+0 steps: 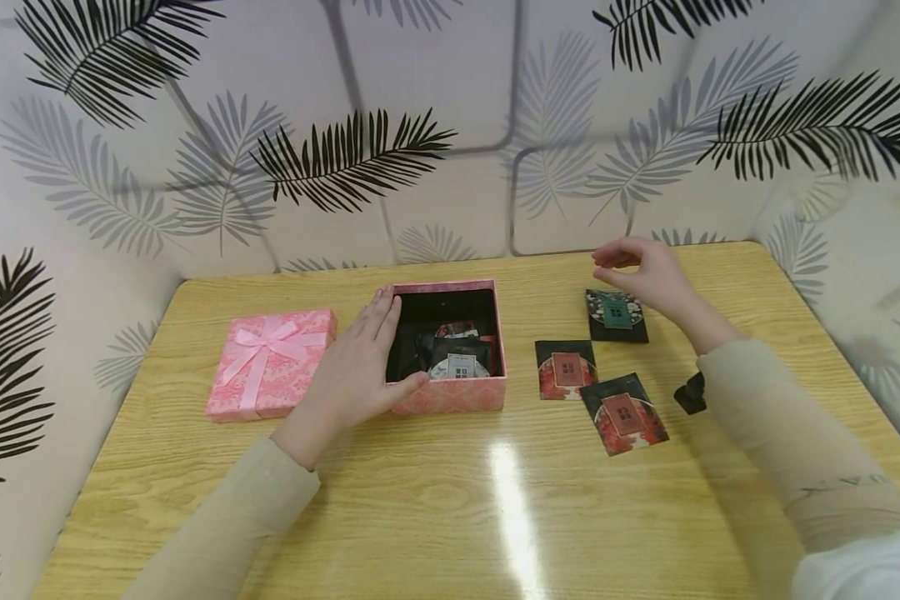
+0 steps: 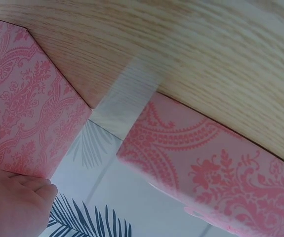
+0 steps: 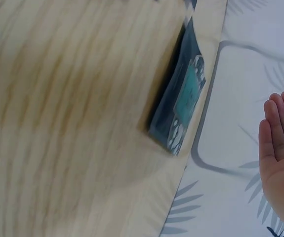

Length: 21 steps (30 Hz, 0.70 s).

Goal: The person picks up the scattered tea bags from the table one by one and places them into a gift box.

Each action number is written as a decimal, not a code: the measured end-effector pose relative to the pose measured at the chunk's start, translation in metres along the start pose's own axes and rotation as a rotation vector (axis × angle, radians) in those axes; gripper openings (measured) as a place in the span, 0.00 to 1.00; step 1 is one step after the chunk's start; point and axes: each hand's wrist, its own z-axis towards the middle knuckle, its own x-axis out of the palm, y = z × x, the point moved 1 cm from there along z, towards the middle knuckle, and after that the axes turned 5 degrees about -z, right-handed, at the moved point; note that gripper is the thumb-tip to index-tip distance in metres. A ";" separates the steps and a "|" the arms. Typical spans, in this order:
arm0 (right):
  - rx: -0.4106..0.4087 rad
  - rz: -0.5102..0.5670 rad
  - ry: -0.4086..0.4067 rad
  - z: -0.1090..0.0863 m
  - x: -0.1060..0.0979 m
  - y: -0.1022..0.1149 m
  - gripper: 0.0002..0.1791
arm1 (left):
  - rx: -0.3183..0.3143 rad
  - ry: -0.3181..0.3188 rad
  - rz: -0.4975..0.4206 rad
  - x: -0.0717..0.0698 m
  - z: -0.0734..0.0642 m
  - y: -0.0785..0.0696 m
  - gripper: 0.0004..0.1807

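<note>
1. Leaf-printed wall covering [image 1: 457, 225] stands behind a wood-grain table [image 1: 420, 508], meeting it along the far edge.
2. A pink box [image 1: 450, 398] sits lidless towards the middle of the table's far edge, with several dark sachets [image 1: 459, 360] inside. Its lid [image 1: 288, 371], tied with a bow, lies left of it, towards the table's left edge.
3. Between the box and the table's right edge lie a green-labelled sachet [image 1: 617, 315], nearest the far edge, and two red-labelled sachets, one [image 1: 566, 371] just beside the box and the other [image 1: 625, 414] closer to the near edge. A small dark object [image 1: 690, 395] rests by the right sleeve [image 1: 787, 442]; I cannot tell what it is.
4. Step in hand, as I judge it: handling the sachets one by one at the right while the box is steadied. Whether the green-labelled sachet is being laid down or fetched, I cannot tell.
5. Next, the work probably calls for the right hand [image 1: 637, 268] to commit: reach down to the green-labelled sachet, or swing across to the box.
6. That hand is released and empty, hovering just above the sachet's far side, thumb apart from gently bent fingers; its forearm slants in from the table's near right corner.
7. The left hand [image 1: 357, 358] grasps nothing; its fingers lie extended along the box's left wall, thumb reaching towards the near rim.
</note>
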 end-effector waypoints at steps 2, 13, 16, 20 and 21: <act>0.015 0.004 0.007 -0.002 -0.001 -0.005 0.18 | -0.001 -0.001 -0.001 0.000 0.000 0.000 0.60; 0.043 -0.016 0.020 -0.008 -0.004 -0.026 0.21 | -0.004 0.002 -0.010 0.001 0.000 0.001 0.60; 0.051 -0.017 0.026 -0.008 -0.005 -0.032 0.23 | -0.008 0.004 -0.015 0.001 -0.001 0.000 0.60; 0.059 -0.016 0.037 -0.009 -0.005 -0.039 0.25 | -0.008 0.004 -0.024 0.000 -0.001 0.000 0.60; 0.062 -0.015 0.040 -0.009 -0.005 -0.040 0.25 | -0.007 0.003 -0.025 0.000 -0.001 0.000 0.60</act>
